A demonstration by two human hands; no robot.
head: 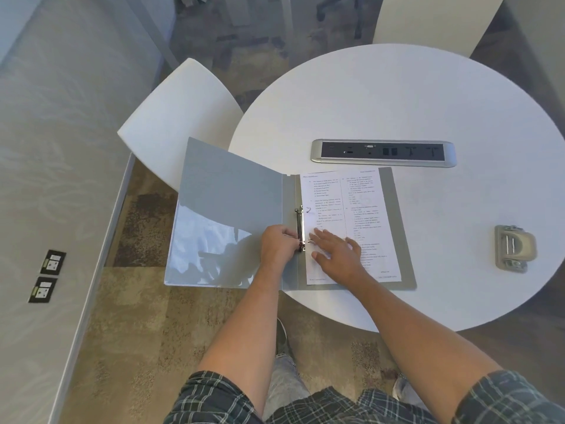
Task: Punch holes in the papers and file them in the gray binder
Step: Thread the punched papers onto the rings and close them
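An open gray binder (pixel 232 209) overhangs the table's (pixel 428 102) left edge. The left hand (pixel 279 247) grips its metal rings (pixel 301 229); the right hand (pixel 337 255), fingers relaxed, presses the papers (pixel 345 203), print too small to read.

Print on the papers (pixel 342 209) is reading too small to make out, the right hand (pixel 336 252) covering the lower lines. The left hand (pixel 279 244) is hiding part of the ring mechanism (pixel 299 221); its fingertips are curling out of sight.
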